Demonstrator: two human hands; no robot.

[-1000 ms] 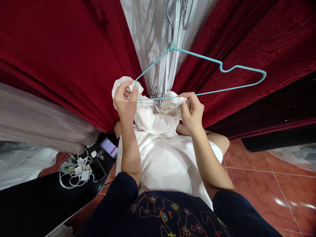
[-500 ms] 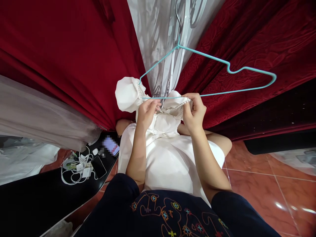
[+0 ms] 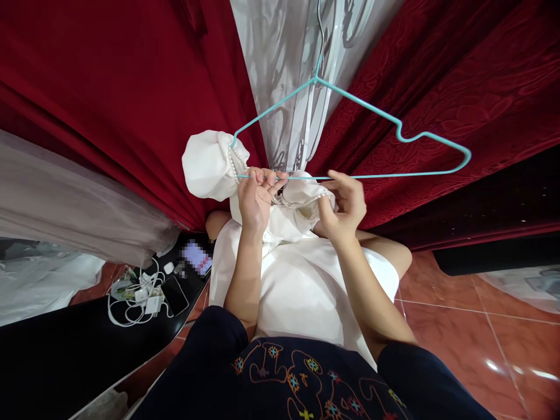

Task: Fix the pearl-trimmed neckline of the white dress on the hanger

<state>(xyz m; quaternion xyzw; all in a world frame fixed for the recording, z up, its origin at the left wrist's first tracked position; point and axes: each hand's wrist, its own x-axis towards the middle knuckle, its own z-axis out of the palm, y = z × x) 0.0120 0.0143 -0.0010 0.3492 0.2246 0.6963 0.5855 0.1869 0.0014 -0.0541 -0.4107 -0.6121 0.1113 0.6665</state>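
A white dress (image 3: 301, 280) with pearl-trimmed edges lies over my lap. One of its puffed sleeves (image 3: 210, 165) hangs over the left end of a turquoise clothes hanger (image 3: 363, 102). My left hand (image 3: 257, 195) has its fingers curled over the hanger's lower bar, close to that sleeve. Between thumb and fingers, my right hand (image 3: 343, 205) pinches the pearl-trimmed edge on the other side of the dress, just below the bar. The right arm of the hanger carries no cloth. Part of the neckline is hidden behind my left fingers.
Red curtains (image 3: 131, 76) hang on both sides, with white straps (image 3: 326, 99) between them. On the black bench (image 3: 56, 350) at left lie white cables (image 3: 144, 291), a dark phone (image 3: 175, 296) and a lit phone (image 3: 196, 258). Red tiles (image 3: 472, 326) cover the floor.
The hanger and the sleeve on it have shifted left. My left hand has turned, its fingers now over the bar. My right hand has dropped slightly with the dress edge.
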